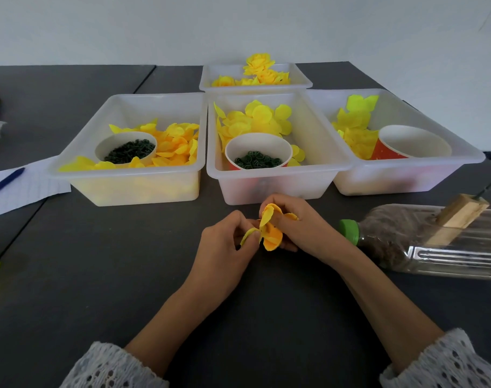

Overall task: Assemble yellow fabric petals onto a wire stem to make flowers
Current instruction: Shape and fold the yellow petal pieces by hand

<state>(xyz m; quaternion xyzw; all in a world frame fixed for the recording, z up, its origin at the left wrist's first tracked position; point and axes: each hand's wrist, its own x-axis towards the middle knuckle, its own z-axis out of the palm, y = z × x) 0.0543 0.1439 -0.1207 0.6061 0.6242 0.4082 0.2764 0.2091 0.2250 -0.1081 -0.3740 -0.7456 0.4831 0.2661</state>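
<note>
While the bins [132, 175] of spare petals sit just beyond my knuckles, the whole flower [271, 233] hangs above the table between my two hands, and a knock against the middle bin could jar the layers loose. My right hand [300, 228] curls round the flower and my left hand [227, 242] pinches one outer petal [248, 235]; if either pinch slackens, I judge the petals would slide apart. The wire stem is hidden, so misthreading is a risk I cannot see.
</note>
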